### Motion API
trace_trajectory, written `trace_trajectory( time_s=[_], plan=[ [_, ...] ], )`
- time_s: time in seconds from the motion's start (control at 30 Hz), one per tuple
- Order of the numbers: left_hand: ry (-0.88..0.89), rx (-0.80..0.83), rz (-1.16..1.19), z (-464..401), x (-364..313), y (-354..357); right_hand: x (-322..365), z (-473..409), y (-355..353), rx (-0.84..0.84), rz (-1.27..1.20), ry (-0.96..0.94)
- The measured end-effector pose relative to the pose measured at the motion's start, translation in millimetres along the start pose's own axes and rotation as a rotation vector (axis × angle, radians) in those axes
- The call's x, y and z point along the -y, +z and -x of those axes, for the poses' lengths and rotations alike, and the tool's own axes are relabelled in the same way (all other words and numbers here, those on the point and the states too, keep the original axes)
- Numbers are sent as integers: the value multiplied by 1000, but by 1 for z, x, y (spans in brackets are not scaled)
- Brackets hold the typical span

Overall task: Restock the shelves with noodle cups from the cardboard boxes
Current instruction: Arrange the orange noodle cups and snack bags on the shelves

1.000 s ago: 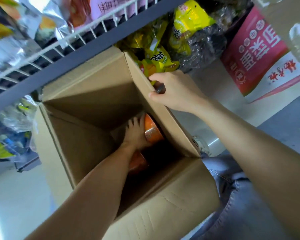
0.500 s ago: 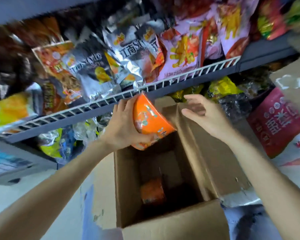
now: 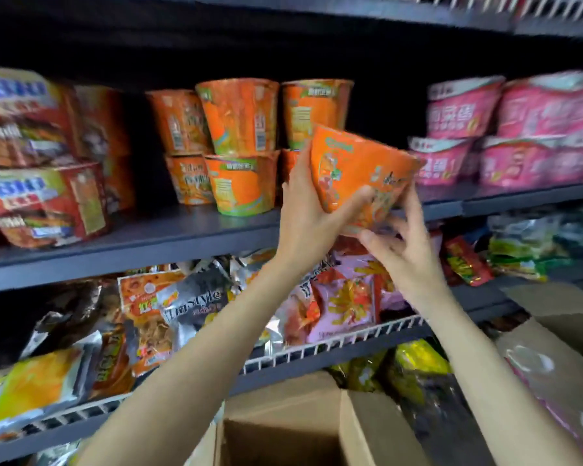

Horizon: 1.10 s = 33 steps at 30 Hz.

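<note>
1. Since half a second earlier, both hands had risen from above the cardboard box (image 3: 283, 428) to shelf height; the view had swung up with them, so the box opening now sat at the bottom edge.
2. Noodle cup (image 3: 360, 176): orange, tilted on its side, held in the air just in front of the middle shelf (image 3: 169, 237), close to the stacked orange cups (image 3: 239, 146) standing there two high.
3. Left hand (image 3: 303, 213): fingers and thumb curled round the cup's wide end and side wall, gripping it.
4. Right hand (image 3: 401, 243): fingers spread and bent, fingertips pinching the narrower base end from below.
5. Neighbours on the same shelf: pink cups (image 3: 505, 129) to the right, red multipacks (image 3: 37, 163) to the left. Snack bags (image 3: 189, 307) filled the wire-fronted shelf below.
6. Handling judgement: cup looked light, with thin walls under a glossy film wrap, so likely slippery and easy to dent if squeezed hard. Best hold appeared to be around the stiffer rim and the base, as both hands had it, not mid-wall.
7. Next step, judged: turn the cup upright and set it beside or atop the orange stack; a careless nudge could topple the stacked cups.
</note>
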<state>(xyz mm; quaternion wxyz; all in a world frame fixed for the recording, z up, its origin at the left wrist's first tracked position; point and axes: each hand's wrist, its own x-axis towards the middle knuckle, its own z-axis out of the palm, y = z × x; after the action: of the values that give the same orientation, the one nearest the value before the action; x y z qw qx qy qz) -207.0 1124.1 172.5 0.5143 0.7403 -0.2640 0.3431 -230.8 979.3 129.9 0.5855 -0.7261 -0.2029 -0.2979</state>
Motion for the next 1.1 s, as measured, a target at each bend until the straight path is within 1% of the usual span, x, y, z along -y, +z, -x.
trace_trajectory(
  time_s=[0.07, 0.13, 0.23, 0.33, 0.4, 0.47, 0.5, 0.53, 0.6, 0.67, 0.7, 0.77, 0.83, 0.9, 0.93, 1.0, 1.1],
  plan=[
    [-10, 65, -55, -33, 5, 23, -11, -37, -10, -101, 170, -14],
    [-17, 136, -158, -61, 17, 44, -24, -70, -21, -204, 295, -26],
    [-17, 245, -389, -87, 41, 66, -48, -104, -33, -270, 515, -15],
    [-11, 338, -570, -91, 57, 77, -77, -121, -32, -221, 702, 18],
    [12, 358, -680, -82, 62, 78, -90, -124, -27, -149, 851, 98],
    [28, 365, -721, -70, 62, 72, -92, -121, -21, -92, 938, 151],
    [51, 354, -712, -61, 59, 66, -91, -115, -19, -88, 936, 150],
    [101, 310, -684, -52, 56, 58, -90, -109, -17, -109, 911, 108],
    [204, 171, -569, -26, 50, 38, -87, -87, -12, -165, 826, -86],
    [239, 36, -395, 8, 51, 12, -81, -55, 0, -187, 719, -271],
    [236, -13, -303, 29, 55, -1, -77, -35, 7, -173, 658, -308],
    [197, -72, -205, 75, 69, -27, -71, 9, 24, -76, 542, -286],
    [73, -42, -214, 124, 91, -50, -73, 55, 44, 117, 463, -168],
    [-127, 19, -240, 179, 115, -72, -81, 100, 62, 385, 408, 20],
    [-232, 50, -268, 206, 126, -82, -87, 120, 71, 515, 422, 98],
    [-442, 118, -363, 259, 145, -99, -102, 157, 88, 741, 507, 184],
    [-807, 193, -418, 315, 158, -106, -121, 201, 108, 968, 535, 259]
  ],
)
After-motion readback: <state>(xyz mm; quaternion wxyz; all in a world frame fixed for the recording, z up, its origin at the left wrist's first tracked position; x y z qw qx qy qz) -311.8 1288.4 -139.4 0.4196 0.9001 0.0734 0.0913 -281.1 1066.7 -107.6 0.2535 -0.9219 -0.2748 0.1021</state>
